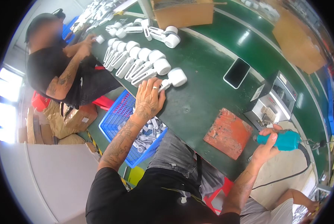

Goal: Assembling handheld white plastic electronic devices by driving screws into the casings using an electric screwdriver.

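My left hand (pixel 150 99) is closed over the handle of a white plastic unit with a round head (pixel 177 77), at the near end of a row on the green workbench (pixel 185 123). The hand covers most of that handle. Beyond it, several like units (pixel 137 59) with slotted handles lie side by side. On the right, my right hand (pixel 266 147) grips a teal electric screwdriver (pixel 286 141) with a dark cord, its nose pointing left. Between the hands lies a worn reddish square pad (pixel 228 133).
A metal box-like device (pixel 273 100) and a phone (pixel 236 73) sit on the right of the bench. Below its left edge stands a blue basket (pixel 112 119) of white parts. Cardboard box (pixel 183 15) at the back. One co-worker (pixel 58 63) sits left, another person's arm (pixel 297 199) shows lower right.
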Available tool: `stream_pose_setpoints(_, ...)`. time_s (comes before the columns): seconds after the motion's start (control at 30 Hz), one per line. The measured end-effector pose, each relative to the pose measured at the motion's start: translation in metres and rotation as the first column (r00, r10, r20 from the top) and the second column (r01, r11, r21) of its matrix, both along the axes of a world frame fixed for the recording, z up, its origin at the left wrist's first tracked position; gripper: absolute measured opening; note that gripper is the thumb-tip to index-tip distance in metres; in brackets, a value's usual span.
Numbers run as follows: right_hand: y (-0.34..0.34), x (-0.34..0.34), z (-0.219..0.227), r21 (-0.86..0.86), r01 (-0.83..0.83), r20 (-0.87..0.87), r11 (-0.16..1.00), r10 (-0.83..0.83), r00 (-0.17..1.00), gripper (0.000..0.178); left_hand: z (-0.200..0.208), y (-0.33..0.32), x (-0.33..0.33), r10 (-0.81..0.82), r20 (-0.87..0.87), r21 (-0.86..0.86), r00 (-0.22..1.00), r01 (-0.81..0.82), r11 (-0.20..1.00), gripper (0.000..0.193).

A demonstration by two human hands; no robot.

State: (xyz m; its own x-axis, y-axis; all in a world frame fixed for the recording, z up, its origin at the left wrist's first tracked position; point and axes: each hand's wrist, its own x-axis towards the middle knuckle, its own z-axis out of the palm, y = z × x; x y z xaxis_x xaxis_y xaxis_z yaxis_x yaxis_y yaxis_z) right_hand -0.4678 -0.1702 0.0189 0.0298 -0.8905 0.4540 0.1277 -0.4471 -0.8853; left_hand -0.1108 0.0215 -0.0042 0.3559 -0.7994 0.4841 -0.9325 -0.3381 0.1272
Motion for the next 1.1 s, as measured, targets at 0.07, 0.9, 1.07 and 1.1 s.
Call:
stream_pose_setpoints(0.07, 0.001, 0.002, -0.001, 0.002, -0.008, 0.003, 1.0, 0.008, 1.0, 0.053, -0.001, -0.001, 0.012, 0.111, 0.07, -0.003, 0.991, -0.111, 0.994, 0.039)
stream_pose_setpoints(0.9, -0.006, -0.005, -0.01, -0.027, 0.011, -0.049, 1.0, -0.012, 0.999, 0.047, -0.009, 0.08, 0.302, 0.57, -0.25, 0.134, 0.782, -0.555, 0.821, 0.07)
stream_pose_setpoints(1.07, -0.002, 0.0, -0.009, -0.029, -0.013, -0.054, 0.999, 0.011, 0.998, 0.047, -0.026, 0.078, 0.316, 0.451, -0.141, -0.122, 0.881, -0.468, 0.875, 0.057)
stream_pose_setpoints(1.1, -0.002, 0.0, -0.009, -0.019, -0.011, -0.054, 1.0, 0.01, 0.999, 0.047, -0.021, 0.073, 0.315, 0.447, -0.146, -0.116, 0.883, -0.464, 0.878, 0.055)
